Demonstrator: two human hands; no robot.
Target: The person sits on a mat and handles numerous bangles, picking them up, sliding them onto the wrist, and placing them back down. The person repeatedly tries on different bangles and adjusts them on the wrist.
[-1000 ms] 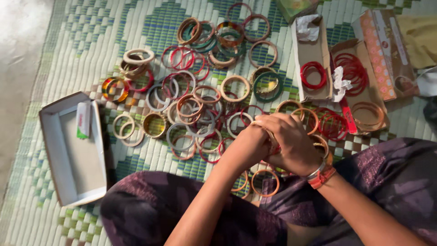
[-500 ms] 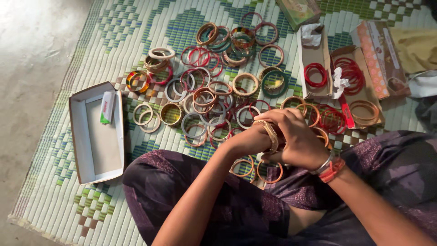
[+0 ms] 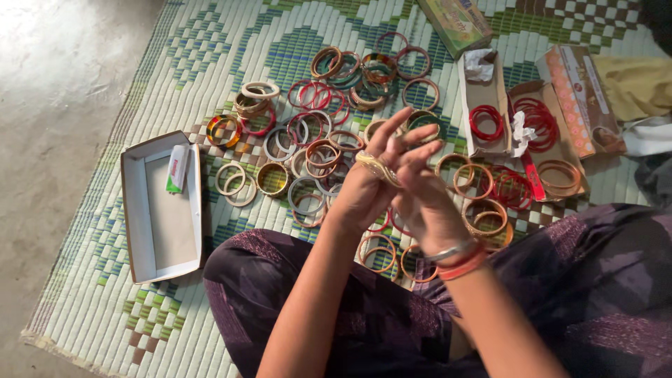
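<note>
My left hand [image 3: 364, 192] is lifted over the mat, fingers stretched up and held close together. A gold bangle [image 3: 376, 168] sits around its knuckles. My right hand [image 3: 423, 206] presses against the left from the right, its fingers on the gold bangle. Silver and red bangles [image 3: 458, 259] ring my right wrist. Many loose bangles [image 3: 315, 140] in red, white, gold and green lie scattered on the woven mat [image 3: 91, 280] just beyond both hands.
An open white box [image 3: 136, 210] with a small white-and-green packet [image 3: 177, 168] lies at the left. Cardboard boxes with red bangles [image 3: 486, 120] and crumpled paper stand at the right, a green box [image 3: 455, 21] at the top. Bare floor [image 3: 56, 105] is left of the mat.
Both hands have risen from my lap. My left fingers now point up, and the gold bangle has moved from the fingertips onto the knuckles. The view has shifted left.
</note>
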